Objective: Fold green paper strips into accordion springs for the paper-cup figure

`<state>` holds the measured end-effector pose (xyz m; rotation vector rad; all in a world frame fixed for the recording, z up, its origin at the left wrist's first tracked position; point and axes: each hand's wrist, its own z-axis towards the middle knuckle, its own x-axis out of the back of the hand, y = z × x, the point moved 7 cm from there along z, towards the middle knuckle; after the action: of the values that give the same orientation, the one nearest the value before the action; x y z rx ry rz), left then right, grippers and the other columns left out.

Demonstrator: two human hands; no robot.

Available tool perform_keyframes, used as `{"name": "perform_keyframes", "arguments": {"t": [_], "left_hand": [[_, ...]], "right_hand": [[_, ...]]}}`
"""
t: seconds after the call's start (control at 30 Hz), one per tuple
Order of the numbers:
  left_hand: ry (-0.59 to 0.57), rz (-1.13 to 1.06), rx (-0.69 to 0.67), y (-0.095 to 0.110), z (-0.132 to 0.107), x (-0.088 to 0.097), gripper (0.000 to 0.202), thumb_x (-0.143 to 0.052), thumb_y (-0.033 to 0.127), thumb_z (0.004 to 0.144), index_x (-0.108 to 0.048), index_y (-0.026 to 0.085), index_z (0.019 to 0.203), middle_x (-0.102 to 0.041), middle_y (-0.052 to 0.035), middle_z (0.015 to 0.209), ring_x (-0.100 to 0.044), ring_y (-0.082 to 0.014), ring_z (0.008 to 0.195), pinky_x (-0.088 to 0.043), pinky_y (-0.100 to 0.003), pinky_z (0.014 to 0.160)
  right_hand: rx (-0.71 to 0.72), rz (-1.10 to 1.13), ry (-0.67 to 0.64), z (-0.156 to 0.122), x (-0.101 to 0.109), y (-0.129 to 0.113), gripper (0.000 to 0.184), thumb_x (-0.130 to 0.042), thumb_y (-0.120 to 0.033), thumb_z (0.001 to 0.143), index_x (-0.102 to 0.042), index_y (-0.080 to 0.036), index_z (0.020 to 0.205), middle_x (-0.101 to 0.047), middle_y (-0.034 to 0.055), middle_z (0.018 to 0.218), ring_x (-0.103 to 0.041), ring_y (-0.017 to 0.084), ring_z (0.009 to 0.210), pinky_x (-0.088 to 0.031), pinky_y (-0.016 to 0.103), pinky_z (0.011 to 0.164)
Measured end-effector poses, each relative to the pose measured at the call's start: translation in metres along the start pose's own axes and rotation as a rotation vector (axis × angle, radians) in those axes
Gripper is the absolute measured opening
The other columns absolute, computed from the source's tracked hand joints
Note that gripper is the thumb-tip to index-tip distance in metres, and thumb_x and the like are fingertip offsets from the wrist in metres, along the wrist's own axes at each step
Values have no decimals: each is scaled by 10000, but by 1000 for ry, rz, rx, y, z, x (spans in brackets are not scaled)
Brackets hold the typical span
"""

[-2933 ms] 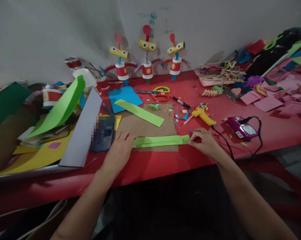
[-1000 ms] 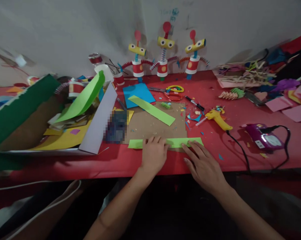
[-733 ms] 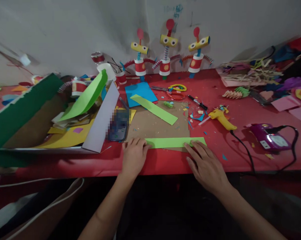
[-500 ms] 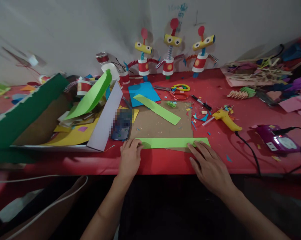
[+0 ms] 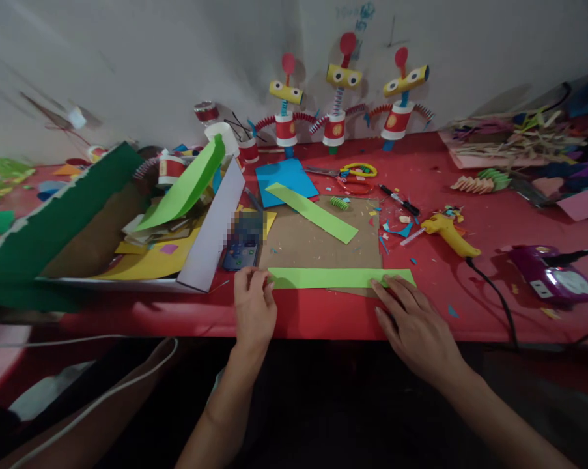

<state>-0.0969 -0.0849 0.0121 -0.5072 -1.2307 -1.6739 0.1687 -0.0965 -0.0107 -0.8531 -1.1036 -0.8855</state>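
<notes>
Your left hand (image 5: 252, 303) nips the strip's (image 5: 333, 278) 9 o'clock end, your right hand (image 5: 413, 322) lies open, fingertips pressing its 3 o'clock end, and it's flat along the cardboard's (image 5: 318, 244) 6 o'clock edge, second strip (image 5: 312, 213) untouched at 12 o'clock.

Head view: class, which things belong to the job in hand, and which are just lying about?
In hand: left hand and right hand, touching the ends of the green strip on the cardboard.
Lying about: second strip, glue gun, scissors, marker, phone, paper robots.
</notes>
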Motion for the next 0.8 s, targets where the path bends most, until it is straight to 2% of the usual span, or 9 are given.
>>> {"name": "perform_keyframes", "arguments": {"t": [0.23, 0.33, 0.43, 0.47, 0.53, 0.57, 0.6, 0.73, 0.8], "left_hand": [[21, 44, 45, -5, 1, 5, 269, -431, 17, 728, -565, 150, 919, -459, -100, 985, -501, -190, 915, -444, -363, 852], [81, 2, -68, 24, -10, 9, 284, -442, 10, 723, -574, 162, 923, -477, -94, 996, -492, -196, 955, -429, -379, 881], [-62, -230, -59, 56, -32, -2, 391, -512, 81, 758, -488, 170, 1137, -461, -105, 1079, -537, -130, 805, -494, -310, 766], [-9, -260, -68, 67, -40, 0, 449, -538, 90, 751, -448, 167, 1184, -449, -114, 1097, -540, -123, 788, -503, -305, 745], [234, -281, -173, 86, -57, 15, 447, -583, 69, 719, -471, 184, 1136, -452, -111, 1093, -544, -157, 886, -508, -310, 749], [269, -314, -211, 93, -63, 16, 418, -586, 59, 715, -493, 201, 1097, -458, -105, 1096, -548, -163, 913, -512, -305, 749], [204, -375, -213, 96, -65, 10, 369, -570, 66, 733, -510, 213, 1066, -483, -96, 1081, -559, -163, 918, -519, -301, 748], [-490, -756, 165, 93, -64, -56, 286, -431, 220, 856, -475, 215, 1139, -601, -95, 1039, -627, -153, 852, -555, -289, 678], [-592, -867, 323, 93, -58, -73, 389, -462, 263, 842, -392, 194, 1219, -600, -125, 1093, -630, -169, 894, -553, -311, 715]], "right_hand": [[10, 5, -24, 0, 2, 2, 467, -415, -331, 870, -399, -216, 1323, -461, 84, 1319, -389, 257, 1221, -378, 420, 966], [8, -1, -22, 1, 3, 1, 453, -414, -332, 870, -419, -222, 1309, -475, 84, 1303, -396, 260, 1208, -380, 423, 949], [-2, -7, -22, 3, 6, 1, 436, -415, -334, 870, -440, -234, 1294, -494, 88, 1274, -423, 263, 1169, -389, 427, 916], [-5, -9, -23, 4, 7, 1, 431, -414, -332, 871, -445, -237, 1290, -499, 89, 1263, -433, 263, 1151, -391, 427, 906], [-9, -16, -28, 6, 10, 2, 413, -409, -322, 876, -458, -249, 1280, -515, 90, 1231, -455, 263, 1108, -397, 427, 881], [-10, -21, -28, 8, 11, 3, 401, -407, -316, 878, -471, -258, 1269, -528, 90, 1205, -468, 263, 1079, -404, 425, 860], [-10, -25, -24, 9, 12, 4, 387, -407, -307, 879, -487, -264, 1255, -542, 91, 1173, -481, 261, 1045, -411, 420, 837], [30, -7, -2, 14, 14, 2, 357, -409, -228, 870, -538, -223, 1204, -567, 112, 1039, -513, 241, 923, -443, 384, 778], [67, 3, 4, 15, 12, -2, 353, -399, -174, 860, -553, -179, 1178, -569, 122, 982, -527, 228, 874, -461, 366, 762]]}}
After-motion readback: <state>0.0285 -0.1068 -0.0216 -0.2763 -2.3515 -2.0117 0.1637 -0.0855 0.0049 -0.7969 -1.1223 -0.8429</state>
